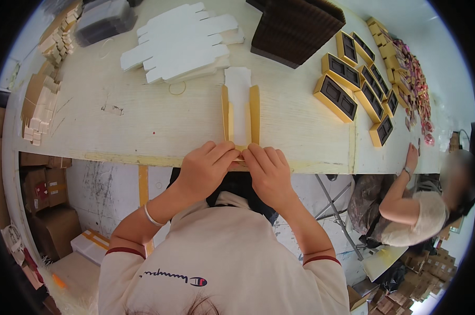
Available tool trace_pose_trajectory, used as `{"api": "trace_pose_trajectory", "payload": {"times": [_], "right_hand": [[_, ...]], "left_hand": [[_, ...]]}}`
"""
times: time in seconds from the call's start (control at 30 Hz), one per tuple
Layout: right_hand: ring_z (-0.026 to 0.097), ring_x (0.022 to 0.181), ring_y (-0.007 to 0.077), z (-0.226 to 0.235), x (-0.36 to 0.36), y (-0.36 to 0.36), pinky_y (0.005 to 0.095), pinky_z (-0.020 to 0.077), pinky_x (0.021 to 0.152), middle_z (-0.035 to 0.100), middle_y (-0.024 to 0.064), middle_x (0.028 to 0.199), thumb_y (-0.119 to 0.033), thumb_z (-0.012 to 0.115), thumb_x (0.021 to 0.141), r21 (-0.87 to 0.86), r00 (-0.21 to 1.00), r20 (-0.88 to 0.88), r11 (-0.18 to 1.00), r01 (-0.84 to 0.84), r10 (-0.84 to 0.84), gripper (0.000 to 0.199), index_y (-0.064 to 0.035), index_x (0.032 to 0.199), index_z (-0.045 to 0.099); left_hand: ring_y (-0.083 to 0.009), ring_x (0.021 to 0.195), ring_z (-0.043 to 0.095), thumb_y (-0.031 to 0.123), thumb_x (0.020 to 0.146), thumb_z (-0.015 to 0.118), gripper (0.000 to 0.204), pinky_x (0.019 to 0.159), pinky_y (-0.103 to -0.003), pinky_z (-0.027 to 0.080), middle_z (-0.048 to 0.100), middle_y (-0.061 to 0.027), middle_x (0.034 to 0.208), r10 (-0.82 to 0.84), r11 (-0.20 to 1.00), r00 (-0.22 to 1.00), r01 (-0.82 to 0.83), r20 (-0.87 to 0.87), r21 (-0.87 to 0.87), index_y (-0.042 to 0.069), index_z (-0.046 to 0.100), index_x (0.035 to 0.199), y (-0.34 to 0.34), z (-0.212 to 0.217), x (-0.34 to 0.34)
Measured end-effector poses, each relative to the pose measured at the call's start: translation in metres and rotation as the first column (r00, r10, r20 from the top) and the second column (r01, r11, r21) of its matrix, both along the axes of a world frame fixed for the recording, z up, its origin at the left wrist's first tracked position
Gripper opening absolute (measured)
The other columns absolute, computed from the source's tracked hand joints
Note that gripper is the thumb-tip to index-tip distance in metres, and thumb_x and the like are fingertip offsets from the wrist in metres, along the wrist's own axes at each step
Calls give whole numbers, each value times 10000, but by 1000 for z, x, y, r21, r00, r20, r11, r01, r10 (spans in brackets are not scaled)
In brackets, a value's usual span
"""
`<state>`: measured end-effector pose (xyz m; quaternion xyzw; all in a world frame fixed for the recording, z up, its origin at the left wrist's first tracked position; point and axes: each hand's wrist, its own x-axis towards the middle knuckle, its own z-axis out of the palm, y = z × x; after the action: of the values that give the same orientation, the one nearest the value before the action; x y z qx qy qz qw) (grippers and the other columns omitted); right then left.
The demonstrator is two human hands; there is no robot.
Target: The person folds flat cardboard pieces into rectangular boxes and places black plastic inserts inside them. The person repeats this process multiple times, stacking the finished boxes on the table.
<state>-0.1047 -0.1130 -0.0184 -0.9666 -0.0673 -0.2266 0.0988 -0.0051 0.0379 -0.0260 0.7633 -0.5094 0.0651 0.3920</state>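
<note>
A partly folded cardboard box (239, 107), white inside with yellow side walls, lies lengthwise in front of me at the table's near edge. Its side walls stand up, while the far end lies flat and unfolded. My left hand (205, 167) pinches the left corner of the near end, fingers bent and pressed together. At the right corner my right hand (269, 169) grips the same end. Both thumbs and fingertips meet near the middle, hiding part of that end panel.
Beyond the box lies a stack of flat white box blanks (182, 44). Farther right stand stacked dark trays (295, 34) and several yellow boxes with black inserts (336, 98). Small reddish packets (420, 84) are heaped at the far right, near a co-worker (416, 210). Folded cardboard pieces (39, 107) line the left edge.
</note>
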Motion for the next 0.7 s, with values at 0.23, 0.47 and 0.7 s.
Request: {"api": "trace_pose_trajectory", "payload": {"times": [0.23,0.47,0.7], "right_hand": [[532,728,228,18,9,0,330,415,621,477,77,810,20,600,697,159,917,-395,987,4,60,179,-34,855,536],[556,722,254,4,6,5,350,435,623,498,91,820,40,609,666,200,966,-257,980,17,35,219,-37,862,546],[552,741,279,19,6,-2,371,440,654,546,79,885,4,665,691,435,933,-322,900,-3,159,259,-17,936,584]], "left_hand": [[-270,611,560,-2,738,651,92,530,-354,461,579,-68,779,-60,943,992,92,-110,319,12,601,814,0,14,5],[-255,760,556,-26,713,621,128,609,-342,475,579,-67,820,-124,968,992,117,19,223,31,600,827,1,13,7],[-249,821,536,-11,708,635,171,727,-355,477,595,-41,851,-331,819,929,369,-164,438,66,612,860,3,25,39]]}}
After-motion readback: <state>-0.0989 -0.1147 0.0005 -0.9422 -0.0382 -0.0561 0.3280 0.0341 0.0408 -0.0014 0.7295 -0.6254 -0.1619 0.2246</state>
